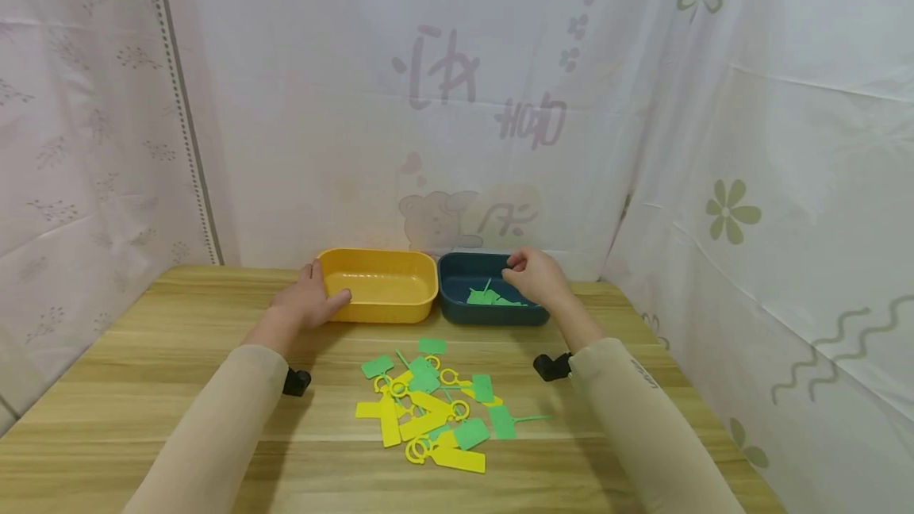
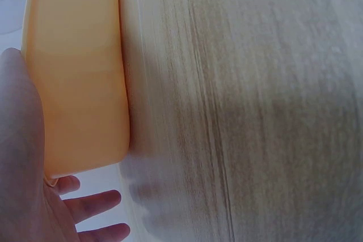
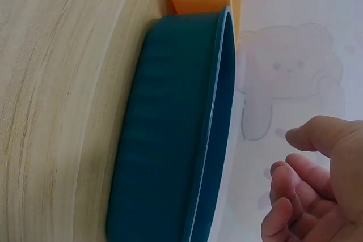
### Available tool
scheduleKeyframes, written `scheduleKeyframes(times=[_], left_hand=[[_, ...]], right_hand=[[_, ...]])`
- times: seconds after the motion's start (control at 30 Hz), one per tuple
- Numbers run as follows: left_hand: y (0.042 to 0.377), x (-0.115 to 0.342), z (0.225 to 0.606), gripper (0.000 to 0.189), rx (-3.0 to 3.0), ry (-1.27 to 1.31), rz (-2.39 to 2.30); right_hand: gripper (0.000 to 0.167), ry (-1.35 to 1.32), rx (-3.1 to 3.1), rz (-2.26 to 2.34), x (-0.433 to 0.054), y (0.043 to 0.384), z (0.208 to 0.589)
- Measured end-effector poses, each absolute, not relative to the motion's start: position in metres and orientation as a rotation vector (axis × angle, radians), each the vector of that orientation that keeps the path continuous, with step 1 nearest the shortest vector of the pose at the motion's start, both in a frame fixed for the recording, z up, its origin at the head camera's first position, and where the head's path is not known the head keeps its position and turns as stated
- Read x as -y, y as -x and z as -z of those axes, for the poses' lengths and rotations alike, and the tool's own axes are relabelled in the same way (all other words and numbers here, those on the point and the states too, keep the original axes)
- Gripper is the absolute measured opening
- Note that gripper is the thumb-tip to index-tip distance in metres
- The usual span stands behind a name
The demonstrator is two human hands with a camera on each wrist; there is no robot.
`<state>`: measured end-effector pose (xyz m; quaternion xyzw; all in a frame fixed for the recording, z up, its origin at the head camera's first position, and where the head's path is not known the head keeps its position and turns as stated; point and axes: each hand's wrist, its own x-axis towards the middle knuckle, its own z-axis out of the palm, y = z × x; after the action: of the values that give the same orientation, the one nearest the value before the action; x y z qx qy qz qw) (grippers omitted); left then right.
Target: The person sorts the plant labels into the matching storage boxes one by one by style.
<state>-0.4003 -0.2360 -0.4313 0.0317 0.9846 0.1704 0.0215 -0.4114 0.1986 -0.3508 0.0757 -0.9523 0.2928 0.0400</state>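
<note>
The left grip, spread wide, likely steadies the yellow bin at the surface's far edge. The right grip, narrow and empty, hovers over the blue bin; mixed tags lie nearer.

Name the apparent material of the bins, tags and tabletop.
Yellow bin: probably glossy plastic; its floor shines.
Dark blue bin: likely smooth plastic; its rim catches light.
Green tags and yellow tags: perhaps thin, fairly matte plastic; flat, evenly colored.
Tabletop: satin-looking wood or wood-look laminate; grain streaks show, but which is unclear.
</note>
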Motion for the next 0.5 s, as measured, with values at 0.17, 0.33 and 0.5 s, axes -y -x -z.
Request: scheduleKeyframes(times=[0.17,0.33,0.5], left_hand=[[0.4001,0.2353,0.4299,0.111,-3.056,-0.111,-0.532],[0.3988,0.2359,0.4296,0.113,-3.052,-0.116,-0.512],[0.3983,0.2360,0.4302,0.112,-3.058,-0.118,-0.514]], right_hand=[[0.039,-0.244,2.926,-0.886,-0.1991,0.4092,0.3516],[0.038,-0.258,2.943,-0.884,-0.1961,0.4075,0.3526],[0.036,-0.301,2.932,-0.877,-0.1901,0.4040,0.3527]])
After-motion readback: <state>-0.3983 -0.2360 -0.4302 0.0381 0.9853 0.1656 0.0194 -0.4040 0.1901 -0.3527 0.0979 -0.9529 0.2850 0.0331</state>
